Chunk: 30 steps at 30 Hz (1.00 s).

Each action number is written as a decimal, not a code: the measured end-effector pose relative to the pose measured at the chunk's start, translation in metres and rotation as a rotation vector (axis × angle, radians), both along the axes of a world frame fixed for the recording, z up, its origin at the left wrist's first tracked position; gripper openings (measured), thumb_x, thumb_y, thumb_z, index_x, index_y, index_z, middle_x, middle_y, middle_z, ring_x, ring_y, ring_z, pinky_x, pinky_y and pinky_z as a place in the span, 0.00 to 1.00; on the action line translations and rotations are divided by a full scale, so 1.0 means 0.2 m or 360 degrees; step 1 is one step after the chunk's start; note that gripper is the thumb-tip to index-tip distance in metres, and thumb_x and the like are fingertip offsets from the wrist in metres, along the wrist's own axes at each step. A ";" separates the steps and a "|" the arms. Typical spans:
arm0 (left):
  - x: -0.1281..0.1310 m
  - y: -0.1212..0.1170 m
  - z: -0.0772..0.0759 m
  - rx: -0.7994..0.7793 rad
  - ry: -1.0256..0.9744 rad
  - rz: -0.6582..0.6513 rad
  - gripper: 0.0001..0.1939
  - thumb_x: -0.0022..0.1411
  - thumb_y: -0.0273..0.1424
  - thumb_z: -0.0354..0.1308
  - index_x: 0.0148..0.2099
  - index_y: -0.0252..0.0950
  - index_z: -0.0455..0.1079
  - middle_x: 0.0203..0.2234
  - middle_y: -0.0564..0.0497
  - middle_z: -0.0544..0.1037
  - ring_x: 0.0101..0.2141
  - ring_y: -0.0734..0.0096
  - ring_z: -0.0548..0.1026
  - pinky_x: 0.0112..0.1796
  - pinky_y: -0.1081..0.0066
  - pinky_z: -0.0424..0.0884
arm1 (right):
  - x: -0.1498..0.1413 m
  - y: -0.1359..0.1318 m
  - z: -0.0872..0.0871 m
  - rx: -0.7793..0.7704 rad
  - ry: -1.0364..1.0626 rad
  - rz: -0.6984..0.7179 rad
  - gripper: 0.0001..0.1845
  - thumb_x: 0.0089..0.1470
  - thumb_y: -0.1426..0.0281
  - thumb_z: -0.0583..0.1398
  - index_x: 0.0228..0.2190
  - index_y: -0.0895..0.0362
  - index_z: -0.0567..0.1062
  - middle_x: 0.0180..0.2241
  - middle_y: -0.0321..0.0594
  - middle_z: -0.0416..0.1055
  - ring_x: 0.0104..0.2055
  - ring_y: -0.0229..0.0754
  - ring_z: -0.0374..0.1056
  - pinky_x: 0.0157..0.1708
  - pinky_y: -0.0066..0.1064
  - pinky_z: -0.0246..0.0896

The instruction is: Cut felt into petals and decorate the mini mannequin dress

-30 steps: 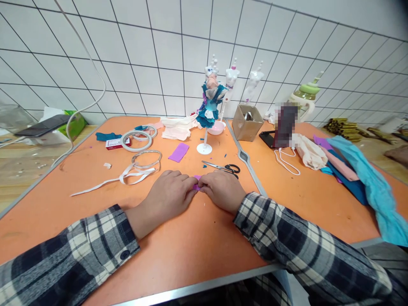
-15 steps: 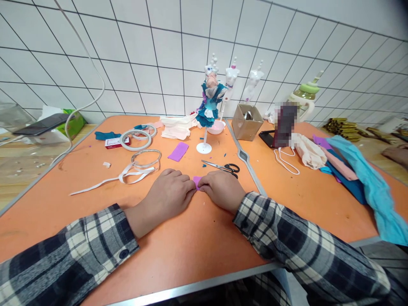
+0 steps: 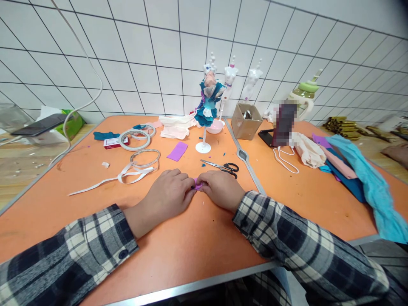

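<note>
1. Purple scrap: one, pinched between the fingertips of your left hand and right hand.
2. Purple strip: eleven o'clock from scrap.
3. Change: less scrap shows now; gather probably tighter.

The left hand and right hand partly hide a purple paper piece between them; pixelation masks a dark upright device, and view edges crop both plaid sleeves.
</note>
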<state>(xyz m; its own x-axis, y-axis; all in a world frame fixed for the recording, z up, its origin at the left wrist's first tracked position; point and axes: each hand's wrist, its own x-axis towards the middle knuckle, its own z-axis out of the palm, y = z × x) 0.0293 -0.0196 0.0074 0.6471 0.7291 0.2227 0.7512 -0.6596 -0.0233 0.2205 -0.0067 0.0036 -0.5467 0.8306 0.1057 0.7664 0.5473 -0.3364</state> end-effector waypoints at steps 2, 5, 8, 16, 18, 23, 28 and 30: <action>0.00 0.00 0.00 0.0002 -0.0003 -0.0001 0.12 0.66 0.34 0.51 0.36 0.37 0.74 0.28 0.47 0.78 0.32 0.60 0.72 0.34 0.62 0.63 | 0.00 0.00 -0.01 -0.0025 0.0025 -0.0020 0.08 0.58 0.69 0.61 0.40 0.55 0.77 0.37 0.39 0.75 0.40 0.41 0.68 0.37 0.30 0.54; 0.01 0.00 0.00 -0.0013 -0.0003 0.0003 0.12 0.66 0.34 0.51 0.35 0.37 0.74 0.28 0.47 0.78 0.33 0.60 0.72 0.34 0.62 0.63 | 0.00 0.00 -0.01 -0.0056 0.0019 -0.0037 0.06 0.59 0.69 0.60 0.37 0.55 0.78 0.34 0.38 0.74 0.39 0.40 0.67 0.37 0.30 0.53; 0.01 0.00 0.00 -0.0038 0.0002 0.0005 0.11 0.66 0.34 0.51 0.35 0.38 0.73 0.28 0.48 0.77 0.33 0.60 0.72 0.35 0.62 0.63 | 0.00 -0.01 0.00 -0.0038 0.0022 -0.0046 0.06 0.59 0.69 0.60 0.34 0.55 0.78 0.34 0.38 0.72 0.39 0.40 0.67 0.37 0.30 0.53; 0.01 0.00 0.02 -0.0013 -0.0019 0.0043 0.10 0.65 0.35 0.53 0.39 0.39 0.74 0.31 0.47 0.74 0.35 0.59 0.70 0.35 0.61 0.63 | 0.00 -0.01 0.00 -0.0007 0.0019 -0.0004 0.07 0.59 0.70 0.59 0.32 0.55 0.78 0.34 0.38 0.70 0.40 0.40 0.66 0.38 0.29 0.53; 0.01 0.00 0.03 -0.0020 0.0012 0.0039 0.11 0.66 0.35 0.52 0.38 0.39 0.74 0.31 0.47 0.74 0.34 0.59 0.70 0.35 0.61 0.63 | 0.00 -0.01 0.00 -0.0010 0.0004 -0.0023 0.06 0.60 0.70 0.59 0.33 0.55 0.77 0.33 0.38 0.71 0.39 0.40 0.66 0.37 0.30 0.53; 0.01 0.00 0.02 -0.0025 0.0001 0.0033 0.11 0.66 0.36 0.53 0.38 0.39 0.75 0.32 0.48 0.75 0.35 0.59 0.70 0.35 0.61 0.62 | 0.00 -0.02 0.00 -0.0016 -0.0009 -0.0072 0.06 0.60 0.69 0.59 0.39 0.53 0.76 0.36 0.38 0.73 0.40 0.40 0.67 0.35 0.29 0.52; 0.01 0.00 0.02 -0.0005 -0.0020 0.0024 0.10 0.65 0.35 0.53 0.38 0.39 0.75 0.32 0.49 0.76 0.36 0.59 0.71 0.36 0.60 0.62 | 0.00 -0.02 0.01 0.0025 -0.0052 -0.0080 0.07 0.60 0.68 0.58 0.36 0.53 0.77 0.36 0.37 0.72 0.39 0.40 0.67 0.32 0.30 0.52; 0.01 0.01 0.02 0.0025 0.0009 0.0023 0.11 0.65 0.36 0.53 0.38 0.39 0.75 0.32 0.48 0.76 0.36 0.58 0.71 0.37 0.60 0.62 | 0.00 -0.03 0.01 0.0054 -0.0079 -0.0080 0.07 0.60 0.67 0.58 0.35 0.54 0.77 0.37 0.38 0.71 0.39 0.40 0.67 0.32 0.30 0.52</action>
<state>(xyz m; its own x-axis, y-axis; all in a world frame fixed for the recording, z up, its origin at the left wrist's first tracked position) 0.0318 -0.0185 0.0110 0.6377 0.7349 0.2308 0.7606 -0.6481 -0.0377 0.2196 -0.0118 0.0053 -0.5094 0.8537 0.1079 0.8087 0.5178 -0.2791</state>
